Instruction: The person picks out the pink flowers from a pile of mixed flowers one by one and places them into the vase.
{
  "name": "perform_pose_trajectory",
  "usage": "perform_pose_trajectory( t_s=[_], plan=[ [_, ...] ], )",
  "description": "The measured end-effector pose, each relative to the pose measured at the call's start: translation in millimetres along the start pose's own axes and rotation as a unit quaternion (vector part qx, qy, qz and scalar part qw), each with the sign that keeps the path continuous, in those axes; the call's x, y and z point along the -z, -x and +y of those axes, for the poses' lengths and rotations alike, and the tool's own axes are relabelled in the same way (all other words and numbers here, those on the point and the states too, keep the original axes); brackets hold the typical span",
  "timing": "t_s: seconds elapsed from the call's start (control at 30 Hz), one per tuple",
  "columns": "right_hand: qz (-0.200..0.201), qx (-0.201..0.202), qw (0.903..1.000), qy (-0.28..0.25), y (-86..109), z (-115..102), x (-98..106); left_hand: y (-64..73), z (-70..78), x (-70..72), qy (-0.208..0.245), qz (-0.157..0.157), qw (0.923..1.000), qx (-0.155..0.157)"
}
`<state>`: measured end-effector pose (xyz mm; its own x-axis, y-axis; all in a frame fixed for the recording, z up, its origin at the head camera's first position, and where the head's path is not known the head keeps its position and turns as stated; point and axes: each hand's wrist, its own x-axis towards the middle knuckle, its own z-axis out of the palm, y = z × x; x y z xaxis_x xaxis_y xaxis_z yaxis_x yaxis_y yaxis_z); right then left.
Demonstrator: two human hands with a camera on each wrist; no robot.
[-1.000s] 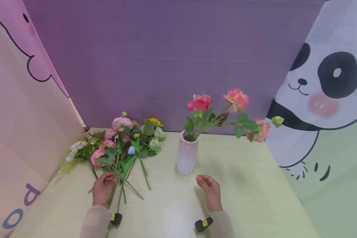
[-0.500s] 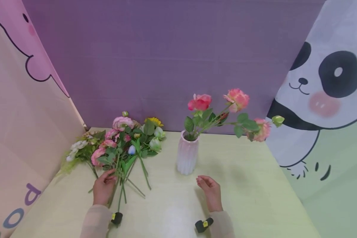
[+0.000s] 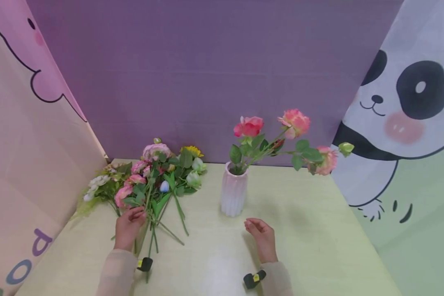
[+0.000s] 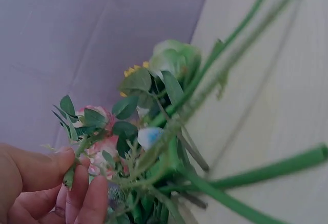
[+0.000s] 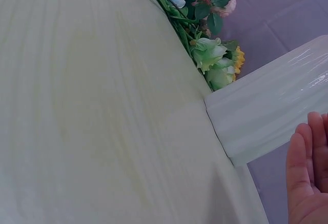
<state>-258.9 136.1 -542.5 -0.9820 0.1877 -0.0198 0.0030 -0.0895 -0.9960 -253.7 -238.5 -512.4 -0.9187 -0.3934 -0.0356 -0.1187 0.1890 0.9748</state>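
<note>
L side of the counter (image 3: 318, 230): flower pile (image 3: 156, 151) lies just beyond the L hand (image 3: 128, 226), w/ one leafy stem (image 4: 82, 144) right at its fingertips. Vase (image 3: 234, 193) stands approx. mid-counter, btwn the two hands but farther out, nearer the R hand (image 3: 260, 236) & apart from it. Pile's blooms mostly point to the far side, bare stems running back to the near side, a few angled R. The leafy stem's cut end pokes just past the fingers, leaves at the other end. Vase is upright, long axis vert., mouth up; its roses (image 3: 296, 123) lean R, one nearly sideways. L hand: thumb & index pinched on the leafy stem, other fingers bent below. R hand: free, fingers side by side, slightly bent, just R of & in front of the vase base.
</note>
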Motion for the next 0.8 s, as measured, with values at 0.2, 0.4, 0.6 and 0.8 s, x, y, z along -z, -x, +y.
perform_pose_trajectory(
  t_s=[0.2,0.4,0.6,0.8],
  plan=[
    [-0.002,-0.004,1.0000,-0.001,0.7,-1.5,0.6,5.5,10.7,-1.5,0.104,-0.065,0.9916,0.042],
    [-0.002,-0.006,1.0000,-0.002,0.5,0.3,2.2,11.2,15.1,-7.7,0.134,-0.091,0.9856,0.048],
    [-0.002,-0.005,1.0000,-0.002,1.2,0.5,3.1,16.6,17.3,-14.3,0.101,-0.097,0.9892,0.043],
    [-0.001,-0.012,0.9999,0.002,2.2,-2.1,3.6,17.3,19.7,-20.4,0.102,-0.082,0.9909,0.031]
  ],
)
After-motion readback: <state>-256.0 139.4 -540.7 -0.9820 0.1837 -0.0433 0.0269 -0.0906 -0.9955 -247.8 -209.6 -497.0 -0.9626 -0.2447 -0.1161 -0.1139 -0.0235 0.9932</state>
